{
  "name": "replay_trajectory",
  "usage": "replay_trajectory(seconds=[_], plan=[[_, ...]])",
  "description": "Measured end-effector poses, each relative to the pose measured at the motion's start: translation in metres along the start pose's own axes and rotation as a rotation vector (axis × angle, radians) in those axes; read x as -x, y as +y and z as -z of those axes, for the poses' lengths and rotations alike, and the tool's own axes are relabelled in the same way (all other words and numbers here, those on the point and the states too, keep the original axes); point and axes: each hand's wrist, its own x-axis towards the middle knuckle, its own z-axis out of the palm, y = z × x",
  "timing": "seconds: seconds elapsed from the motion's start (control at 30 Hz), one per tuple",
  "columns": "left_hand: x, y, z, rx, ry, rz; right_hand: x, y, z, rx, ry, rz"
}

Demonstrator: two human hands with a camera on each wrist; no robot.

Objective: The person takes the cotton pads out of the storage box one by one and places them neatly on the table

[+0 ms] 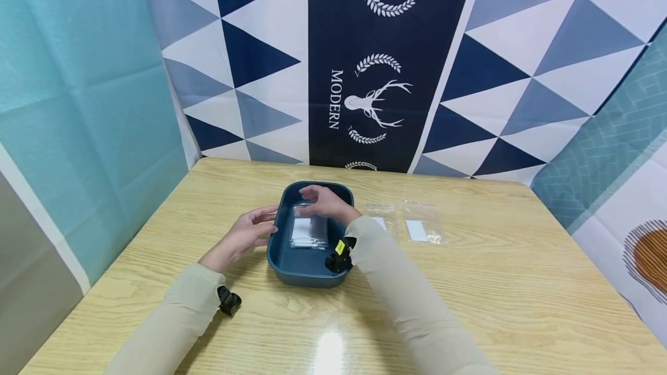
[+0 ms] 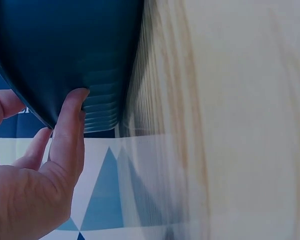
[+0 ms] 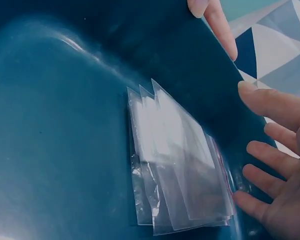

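A deep blue rectangular bin point(image 1: 307, 280) stands on the wooden table. Several clear zip bags point(image 3: 182, 170) with white pieces inside lie overlapped in it, against one wall. My left hand point(image 1: 247, 233) is at the bin's left side, its fingertips touching the wall and rim with fingers fairly straight. Over the bin's far part reaches my right hand point(image 1: 324, 201), its fingers spread and nothing held. In the right wrist view, the fingertips of this right hand point(image 3: 277, 165) hover close beside the bags; whether the lowest one touches them I cannot tell.
Right of the bin, two more clear zip bags point(image 1: 423, 223) with white pieces lie flat on the table point(image 1: 500, 282); the right forearm partly covers the nearer bag point(image 1: 383, 216). A patterned cloth point(image 1: 260, 62) hangs along the table's back edge.
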Motion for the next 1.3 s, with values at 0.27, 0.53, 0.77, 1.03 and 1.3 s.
replay_trajectory(seconds=[0.27,0.53,0.77,1.03,1.3], plan=[[0.0,0.001,-0.003,0.016,-0.009,-0.008,-0.002,0.01,0.0,0.042,-0.097,-0.01],[0.0,0.001,-0.003,0.005,0.003,-0.008,-0.002,0.011,-0.001,0.101,-0.253,-0.045],[0.0,0.0,-0.002,-0.01,0.013,-0.007,-0.003,0.014,-0.002,0.156,-0.35,-0.038],[-0.001,-0.002,-0.001,-0.006,0.012,-0.005,-0.002,0.012,-0.003,0.243,-0.346,-0.038],[0.0,-0.002,0.0,-0.001,0.006,-0.003,-0.003,0.011,-0.003,0.283,-0.332,-0.028]])
